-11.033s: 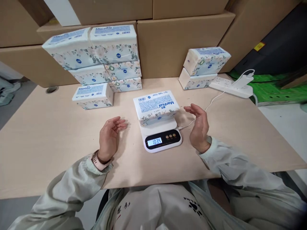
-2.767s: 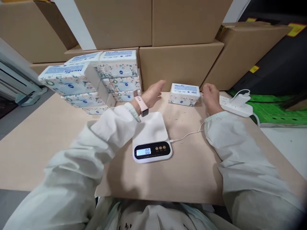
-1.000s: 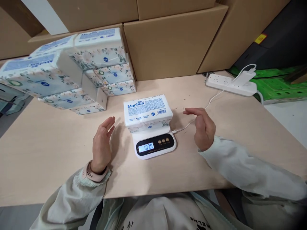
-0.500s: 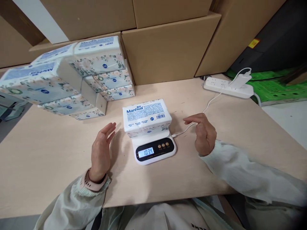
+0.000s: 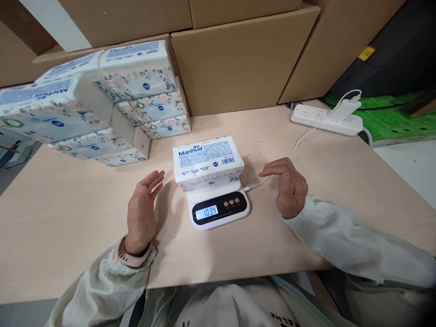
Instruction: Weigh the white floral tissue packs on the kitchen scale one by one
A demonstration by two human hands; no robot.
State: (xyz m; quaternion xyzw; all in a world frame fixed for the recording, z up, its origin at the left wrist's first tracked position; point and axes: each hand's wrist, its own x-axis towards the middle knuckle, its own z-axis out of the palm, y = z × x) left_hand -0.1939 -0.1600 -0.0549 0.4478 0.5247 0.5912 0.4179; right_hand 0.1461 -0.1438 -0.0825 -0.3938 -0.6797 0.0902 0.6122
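Currently, 1 pack (image 5: 208,156) lies flat on the platform of the scale (image 5: 221,209), label up, its "Manhua" print and barcode readable. It covers the far part of the platform. The lit display (image 5: 206,212) reads 103.4; 3 buttons (image 5: 231,202) sit to its right on the black panel.

The left hand (image 5: 141,215) is beside the pack on its left, apart from it, palm turned inward, fingers loosely bent, holding nothing. A pink watch strap (image 5: 127,255) circles that wrist. The right hand (image 5: 289,188) is to the right of the pack, also clear of it; its index finger reaches toward the pack while the thumb is folded in, and nothing is seen in its grasp.

A cable (image 5: 297,143) leaves the right side of the scale, passes by the right hand and runs to the power strip (image 5: 306,117), which carries a white adapter (image 5: 345,109).

At the left rear of the bench (image 5: 85,204), similar packs form a stack (image 5: 136,86) 3 layers high. Cardboard boxes (image 5: 238,68) stand behind.
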